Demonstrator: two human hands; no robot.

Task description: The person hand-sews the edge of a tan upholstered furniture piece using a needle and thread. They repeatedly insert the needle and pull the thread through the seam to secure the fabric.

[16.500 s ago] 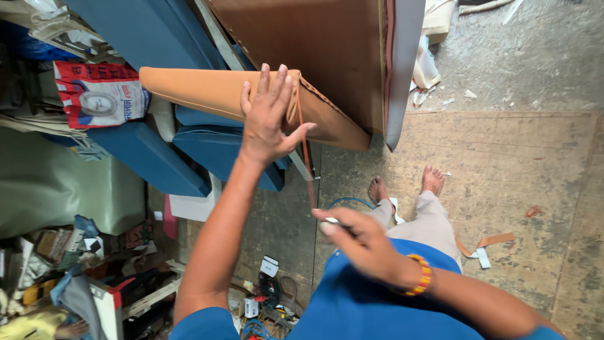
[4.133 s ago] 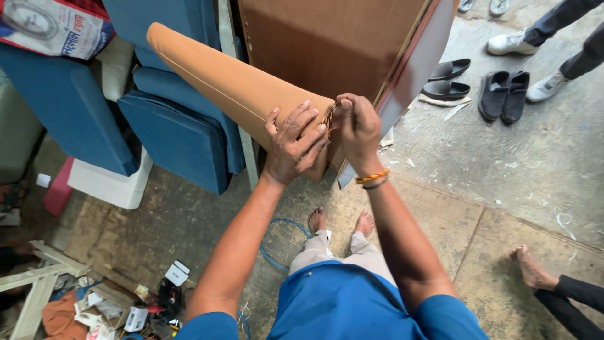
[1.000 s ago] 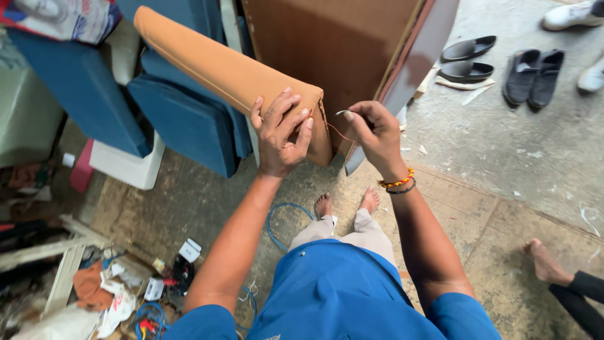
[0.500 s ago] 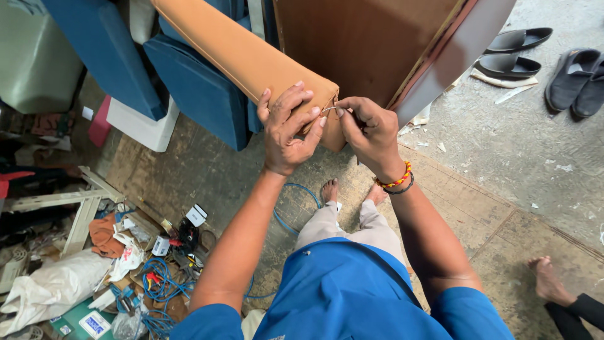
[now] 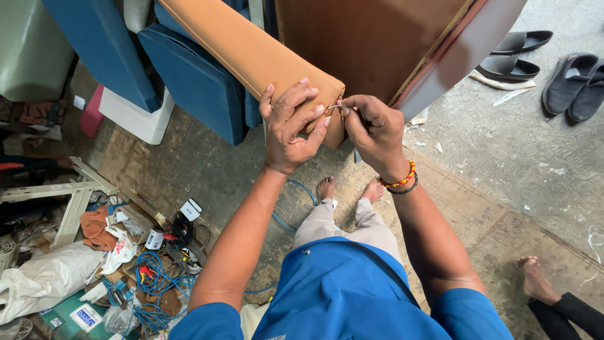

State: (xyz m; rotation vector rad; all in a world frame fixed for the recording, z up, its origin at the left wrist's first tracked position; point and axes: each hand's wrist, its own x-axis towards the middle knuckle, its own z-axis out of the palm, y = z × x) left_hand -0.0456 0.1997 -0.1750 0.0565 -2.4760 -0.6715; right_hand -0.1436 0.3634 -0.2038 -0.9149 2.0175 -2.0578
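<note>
Both arms reach forward and up, elbows a little bent, and the hands meet at the near end of a long tan cushion [image 5: 251, 56]. The cushion lies slanted, from the upper left down to the hands, and leans against blue cushions [image 5: 195, 82] and a brown wooden board [image 5: 371, 44].

The left hand [image 5: 290, 129] lies flat on the end of the cushion, fingers spread and pressing on the cover, the thumb underneath; it grips the cushion end. The right hand [image 5: 372, 129] is just beside it, wrist bent, with a beaded bracelet [image 5: 397, 182]. Its thumb and first fingers are pinched together on a thin needle [image 5: 333, 107] at the corner seam.

Below, the person's bare feet [image 5: 349, 189] stand on the concrete floor [image 5: 516, 157]. Dark shoes [image 5: 535, 60] lie at the upper right.
</note>
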